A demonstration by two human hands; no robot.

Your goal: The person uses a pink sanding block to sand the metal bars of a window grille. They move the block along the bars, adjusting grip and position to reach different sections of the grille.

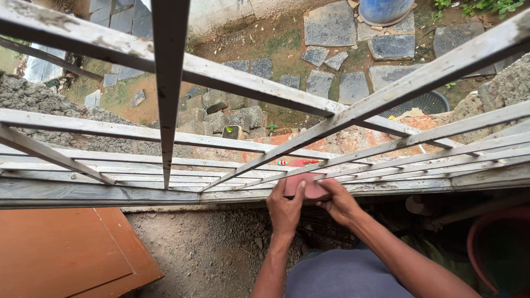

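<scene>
Weathered metal grille (353, 113) crossed the view above stone pavers (331, 25); beneath it, left hand (285, 209) and right hand (339, 201) both clasped a pink block (310, 189).

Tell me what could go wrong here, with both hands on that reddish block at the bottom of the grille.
1. The reddish block is pressed to the lower rail by the left hand and right hand; if it slips through the bars, it could drop to the stone paving below.
2. The rail's flaking, rough paint could scrape the fingers working against it.
</scene>
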